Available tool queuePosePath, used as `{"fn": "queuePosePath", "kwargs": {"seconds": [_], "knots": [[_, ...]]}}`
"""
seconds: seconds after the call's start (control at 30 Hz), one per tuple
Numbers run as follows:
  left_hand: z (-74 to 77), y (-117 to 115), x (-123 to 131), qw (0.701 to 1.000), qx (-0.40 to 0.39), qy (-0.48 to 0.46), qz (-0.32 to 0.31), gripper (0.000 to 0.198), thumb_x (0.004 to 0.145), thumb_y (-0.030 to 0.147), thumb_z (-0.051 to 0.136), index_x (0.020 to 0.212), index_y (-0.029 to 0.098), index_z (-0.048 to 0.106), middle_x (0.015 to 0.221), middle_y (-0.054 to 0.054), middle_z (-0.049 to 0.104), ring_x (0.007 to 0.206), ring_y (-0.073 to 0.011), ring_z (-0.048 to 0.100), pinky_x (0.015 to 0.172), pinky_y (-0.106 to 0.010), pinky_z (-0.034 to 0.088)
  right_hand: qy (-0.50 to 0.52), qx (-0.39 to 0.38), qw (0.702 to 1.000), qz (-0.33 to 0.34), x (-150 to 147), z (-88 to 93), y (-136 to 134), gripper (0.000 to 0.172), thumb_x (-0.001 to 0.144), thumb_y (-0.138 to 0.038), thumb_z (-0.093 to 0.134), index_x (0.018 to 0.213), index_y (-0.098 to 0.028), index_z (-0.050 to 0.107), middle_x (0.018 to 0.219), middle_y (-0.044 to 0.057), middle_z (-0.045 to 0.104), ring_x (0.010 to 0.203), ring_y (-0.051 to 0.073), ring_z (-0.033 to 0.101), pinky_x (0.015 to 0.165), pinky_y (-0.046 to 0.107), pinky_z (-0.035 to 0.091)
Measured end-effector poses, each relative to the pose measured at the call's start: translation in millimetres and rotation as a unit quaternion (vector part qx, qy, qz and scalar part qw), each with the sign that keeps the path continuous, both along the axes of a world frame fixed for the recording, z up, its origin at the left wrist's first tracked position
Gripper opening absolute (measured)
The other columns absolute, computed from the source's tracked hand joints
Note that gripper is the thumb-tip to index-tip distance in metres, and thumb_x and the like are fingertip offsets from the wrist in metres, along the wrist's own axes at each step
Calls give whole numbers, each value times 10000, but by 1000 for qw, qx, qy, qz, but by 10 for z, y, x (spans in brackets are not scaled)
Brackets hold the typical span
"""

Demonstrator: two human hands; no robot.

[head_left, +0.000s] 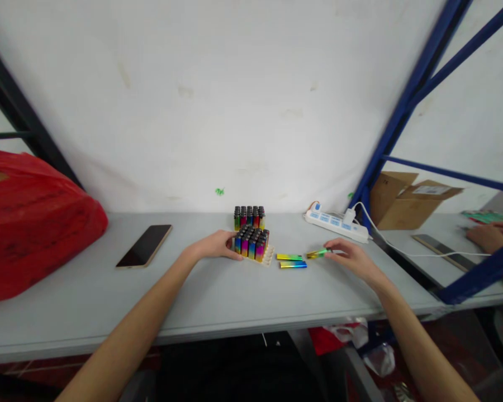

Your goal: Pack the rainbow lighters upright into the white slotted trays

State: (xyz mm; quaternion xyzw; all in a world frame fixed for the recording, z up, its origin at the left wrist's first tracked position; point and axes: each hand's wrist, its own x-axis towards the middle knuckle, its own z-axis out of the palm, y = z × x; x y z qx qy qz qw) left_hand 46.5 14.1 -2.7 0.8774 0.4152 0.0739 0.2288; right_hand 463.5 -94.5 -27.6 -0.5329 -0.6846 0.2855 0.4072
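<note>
My left hand (220, 245) grips the left side of a cream tray (269, 257), its thumb low at the front. Upright lighters (251, 245) in shiny rainbow colours with black tops fill most of the tray; a strip of holes shows on the right. Behind it stands a second block of lighters (249, 218). In my right hand (346, 255), a yellow-green lighter (317, 253) is pinched by one end, close to the table. Left of it lie a yellow-green lighter (289, 257) and a yellow-blue lighter (293, 265), flat and side by side.
A phone (146, 245) lies left on the grey table (218, 304), beside a red plastic bag (37, 223). A white power strip (337, 224) with a cable sits back right. Past the blue frame (396, 117) are a cardboard box (402, 204) and another person's hand (488, 235).
</note>
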Motion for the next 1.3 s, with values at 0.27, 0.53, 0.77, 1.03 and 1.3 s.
{"fn": "queuePosePath", "kwargs": {"seconds": [0.27,0.53,0.77,1.03,1.3], "knots": [[-5,-8,-8,1000,4,1,-1,615,615,685,690,950,174,621,758,-7,606,674,-179,529,580,-253,335,286,-59,951,100,-687,397,479,356,810,-536,655,1003,-259,539,811,8,676,683,154,637,700,348,536],[-78,54,-28,1000,8,-15,-16,611,611,673,701,958,177,618,722,6,581,649,-168,521,568,-246,332,143,-21,981,127,-1308,298,812,379,839,-589,564,897,-216,532,541,-85,389,429,66,306,396,183,211],[-77,48,-25,1000,13,-15,-11,615,603,662,714,967,177,614,720,7,573,643,-163,513,560,-241,327,-47,116,992,10,-1340,-34,806,466,896,-527,457,577,-187,464,504,-38,411,520,107,394,523,241,303],[-77,65,-34,1000,18,-8,-19,618,619,682,696,954,169,613,725,2,582,655,-169,525,571,-242,335,-72,165,983,-27,-1398,-31,762,329,869,-335,455,574,-192,422,521,-40,389,536,110,385,549,252,263],[-50,31,-25,1000,14,-10,-13,615,620,669,706,965,167,618,731,-4,598,659,-174,530,577,-250,337,-56,122,988,70,-1349,72,697,402,977,-503,338,917,-185,576,745,6,582,660,133,517,621,240,402]]}}
